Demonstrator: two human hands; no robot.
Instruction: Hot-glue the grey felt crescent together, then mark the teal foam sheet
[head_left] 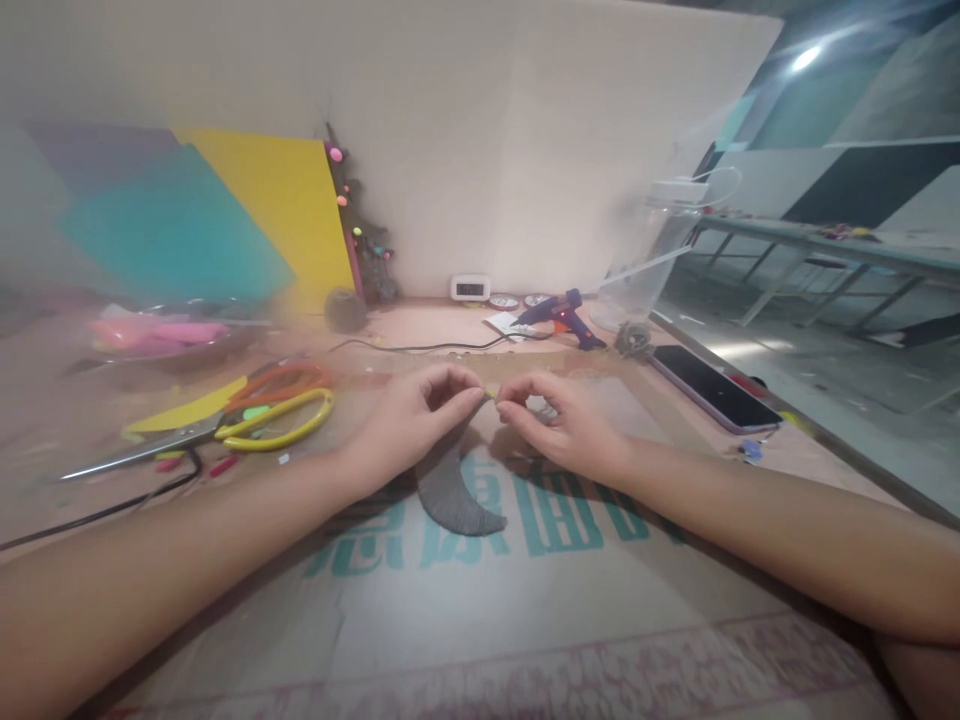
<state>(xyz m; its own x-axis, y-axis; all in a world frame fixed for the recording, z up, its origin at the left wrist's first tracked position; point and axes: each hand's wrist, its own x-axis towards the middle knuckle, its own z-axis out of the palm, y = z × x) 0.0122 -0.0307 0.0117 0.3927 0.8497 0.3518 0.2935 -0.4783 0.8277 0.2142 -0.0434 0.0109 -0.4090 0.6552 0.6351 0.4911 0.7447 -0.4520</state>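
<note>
My left hand (431,405) pinches the upper end of a grey crescent shape (457,498), which looks wrapped in thread or yarn. Its lower tip curves to the right above the printed board. Close by on the right, my right hand (559,420) is closed in a pinch, thumb against forefinger. A tiny yellowish bit (490,394) shows between the fingertips of both hands. Whatever the right fingers hold is too small to make out. The crescent's upper part is hidden behind my left fingers.
Scissors (274,425) with orange and yellow handles lie left. Behind my hands are a purple glue gun (559,315) with its cord and a small white clock (470,288). A phone (716,388), a grey yarn bundle (634,340) and a clear jug (637,260) stand right.
</note>
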